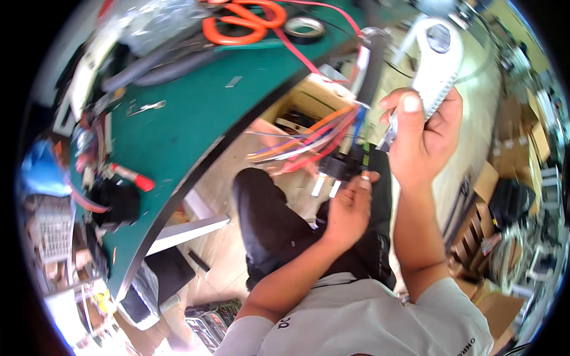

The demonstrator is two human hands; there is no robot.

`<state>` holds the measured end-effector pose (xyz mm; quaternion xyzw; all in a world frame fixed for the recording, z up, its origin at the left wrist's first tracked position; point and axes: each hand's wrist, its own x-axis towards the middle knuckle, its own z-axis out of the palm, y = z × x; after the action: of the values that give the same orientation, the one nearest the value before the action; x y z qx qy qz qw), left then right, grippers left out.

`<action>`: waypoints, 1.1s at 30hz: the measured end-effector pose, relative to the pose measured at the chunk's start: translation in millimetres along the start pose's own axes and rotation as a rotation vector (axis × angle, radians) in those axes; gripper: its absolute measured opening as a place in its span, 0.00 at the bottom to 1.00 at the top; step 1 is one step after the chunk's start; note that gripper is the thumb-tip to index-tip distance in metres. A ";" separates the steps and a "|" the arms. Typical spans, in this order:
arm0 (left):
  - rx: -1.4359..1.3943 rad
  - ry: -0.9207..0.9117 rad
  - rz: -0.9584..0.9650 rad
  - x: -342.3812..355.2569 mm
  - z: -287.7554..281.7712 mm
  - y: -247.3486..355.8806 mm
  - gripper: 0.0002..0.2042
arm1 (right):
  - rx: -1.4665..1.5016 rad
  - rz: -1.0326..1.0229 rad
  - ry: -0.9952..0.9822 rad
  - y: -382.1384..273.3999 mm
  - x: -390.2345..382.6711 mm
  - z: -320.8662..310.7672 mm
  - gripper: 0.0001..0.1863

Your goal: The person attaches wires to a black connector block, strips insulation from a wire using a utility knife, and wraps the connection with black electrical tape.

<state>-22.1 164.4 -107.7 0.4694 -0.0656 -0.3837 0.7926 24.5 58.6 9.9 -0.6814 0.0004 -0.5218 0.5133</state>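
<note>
Wiring a black connector appears in hand.
Left hand grips it; right hand grips a white device; steadiness seems called for next.

- White handheld tool: smooth, glossy
- Connector: black plastic, 2 shiny metal prongs
- Tabletop: smooth, matt
- Orange handles: glossy plastic
- Cartons: matt cardboard

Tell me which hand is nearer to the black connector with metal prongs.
Left. The left hand is at the lower right edge of the black connector; the right hand is apart, higher and farther right.
</note>
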 end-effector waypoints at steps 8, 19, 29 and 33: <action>0.213 0.032 0.100 -0.1 -18.3 0.2 0.15 | -0.645 -0.754 -0.677 -23.0 40.9 160.7 0.07; -0.007 -0.050 -0.095 -0.3 -6.5 18.2 0.18 | 0.139 -0.124 -0.086 -14.8 29.2 26.9 0.08; -0.112 -0.023 -0.153 -5.1 -2.6 22.4 0.17 | 0.543 1.054 -0.327 55.1 -111.3 -83.0 0.20; -0.097 -0.045 -0.135 -4.5 -3.3 24.2 0.16 | 0.813 1.063 -0.299 68.3 -119.6 -76.1 0.18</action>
<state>-10.4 176.1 -89.1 0.4253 -0.0328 -0.4495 0.7849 -47.5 37.3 -128.4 -0.4062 0.0681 -0.0580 0.9094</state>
